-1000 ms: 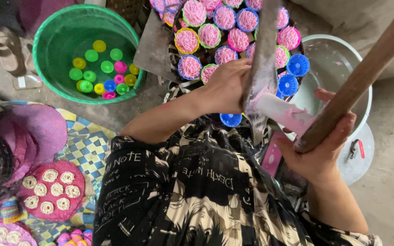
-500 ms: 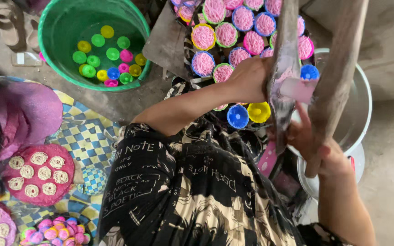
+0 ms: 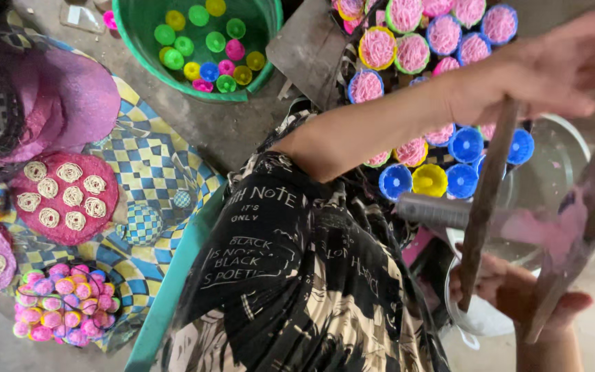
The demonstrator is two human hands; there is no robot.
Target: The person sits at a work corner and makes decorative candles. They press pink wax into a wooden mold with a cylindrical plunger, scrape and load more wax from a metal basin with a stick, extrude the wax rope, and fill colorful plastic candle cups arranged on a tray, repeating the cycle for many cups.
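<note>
Both hands work a wooden press over small moulds

Left hand (image 3: 538,69) fingers curl around the wooden lever (image 3: 485,207); right hand (image 3: 518,293) lies open beneath its lower end, fingers touching it

Rough dark wooden stick (image 3: 485,207), glossy green plastic basin (image 3: 139,34), smooth shiny metal bowl (image 3: 559,172), printed cloth shirt (image 3: 297,275)

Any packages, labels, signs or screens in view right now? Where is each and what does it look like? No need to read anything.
No packages, signs or screens show.
Printed shirt: centre bottom, on the person; black with cream patches and white lettering, the only writing in view.
Green tub: top left, round, holding loose coloured cups; unlabelled.
Left hand: top right, gripping a dark stick; no label seen.
Right hand: bottom right, blurred, by the sticks' lower ends.
</note>
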